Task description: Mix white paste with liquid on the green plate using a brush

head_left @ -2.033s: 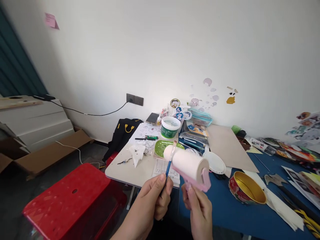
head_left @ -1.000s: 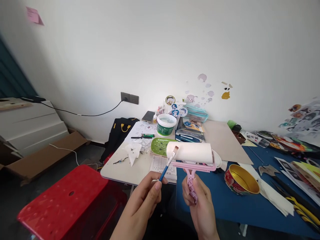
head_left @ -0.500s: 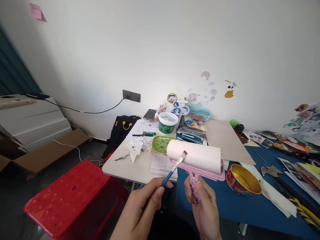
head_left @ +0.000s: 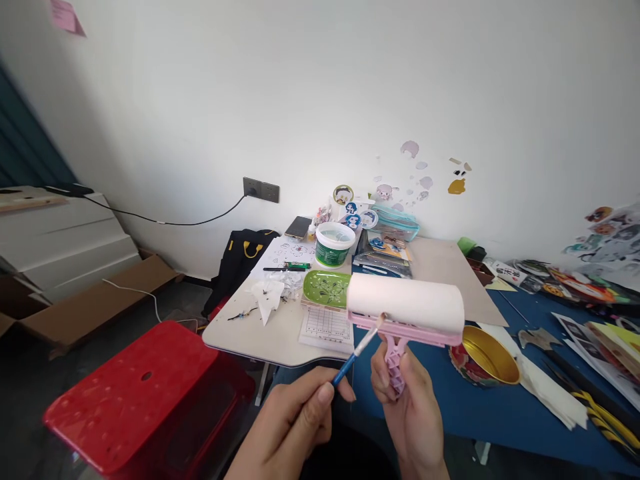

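My right hand [head_left: 407, 407] grips the pink handle of a lint roller [head_left: 406, 305], holding its white roll level in front of me. My left hand [head_left: 295, 423] pinches a thin blue-handled paintbrush [head_left: 356, 355]. The brush tip touches the pink frame just under the left part of the roll. Both hands are raised above the near edge of the blue table [head_left: 465, 417].
A gold-lined tin [head_left: 487, 363] sits right of the roller. A green dish [head_left: 327, 288], a green-and-white tub [head_left: 334, 244], papers and a phone lie on the white table [head_left: 260, 333]. A red stool [head_left: 135, 400] stands at the lower left. Scissors [head_left: 607, 423] and prints lie at the right.
The roller has swung from end-on to level and drifted right. The brush tip has slid from the roll's left end down to the pink frame beneath it.
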Motion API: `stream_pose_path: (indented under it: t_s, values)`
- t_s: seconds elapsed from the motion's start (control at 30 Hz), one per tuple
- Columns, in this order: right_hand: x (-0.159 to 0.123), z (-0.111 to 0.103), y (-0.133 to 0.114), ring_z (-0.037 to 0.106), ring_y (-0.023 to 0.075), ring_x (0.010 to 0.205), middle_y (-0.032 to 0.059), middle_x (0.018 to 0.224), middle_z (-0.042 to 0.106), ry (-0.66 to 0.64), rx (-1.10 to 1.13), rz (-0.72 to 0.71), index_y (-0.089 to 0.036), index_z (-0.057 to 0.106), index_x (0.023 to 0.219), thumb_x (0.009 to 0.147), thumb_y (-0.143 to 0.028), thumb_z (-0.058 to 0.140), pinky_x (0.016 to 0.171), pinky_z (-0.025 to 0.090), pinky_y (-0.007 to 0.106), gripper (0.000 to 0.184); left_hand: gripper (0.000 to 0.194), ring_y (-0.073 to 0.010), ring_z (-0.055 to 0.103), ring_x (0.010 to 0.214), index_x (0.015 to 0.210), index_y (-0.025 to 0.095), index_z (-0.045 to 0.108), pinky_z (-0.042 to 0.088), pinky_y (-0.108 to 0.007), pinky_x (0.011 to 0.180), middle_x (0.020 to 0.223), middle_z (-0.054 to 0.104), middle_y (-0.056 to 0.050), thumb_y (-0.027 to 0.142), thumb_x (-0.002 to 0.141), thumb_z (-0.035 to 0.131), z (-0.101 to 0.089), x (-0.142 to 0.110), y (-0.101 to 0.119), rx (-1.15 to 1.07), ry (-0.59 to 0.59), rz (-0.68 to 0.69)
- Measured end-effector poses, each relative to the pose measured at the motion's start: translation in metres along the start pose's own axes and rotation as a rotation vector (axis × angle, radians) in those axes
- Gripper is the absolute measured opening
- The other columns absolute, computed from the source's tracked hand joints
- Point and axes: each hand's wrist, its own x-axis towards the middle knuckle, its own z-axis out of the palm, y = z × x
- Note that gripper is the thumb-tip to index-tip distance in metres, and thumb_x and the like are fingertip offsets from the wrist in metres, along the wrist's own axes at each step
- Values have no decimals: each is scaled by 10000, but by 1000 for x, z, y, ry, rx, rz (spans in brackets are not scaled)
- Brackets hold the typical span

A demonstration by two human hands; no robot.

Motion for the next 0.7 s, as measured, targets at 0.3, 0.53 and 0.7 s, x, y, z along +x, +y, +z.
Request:
stream_pose_path:
  t_s: [0.3,0.53,0.7]
  values:
    - [-3,-3,4,191,67,477,-37,615,371,14,111,97,-192,546,755,918,-432,468,443,138,251,301,303,-48,148,361,771,171,588,96,-201,372,417,313,77,443,874,502,-2,11,-13,-419,-348,-249]
    - [-9,-8,7,216,77,490,-26,605,367,4,-58,55,-172,510,654,937,-417,433,461,157,272,382,329,-52,151,375,771,165,568,84,-218,391,410,317,79,445,901,457,-1,12,-13,-365,-281,-222]
    - [-1,-3,-5,212,82,495,-32,599,352,67,-71,-22,-180,505,659,931,-419,449,456,172,266,366,344,-57,177,378,773,175,536,84,-211,388,398,363,73,483,900,447,3,18,-17,-266,-231,-195]
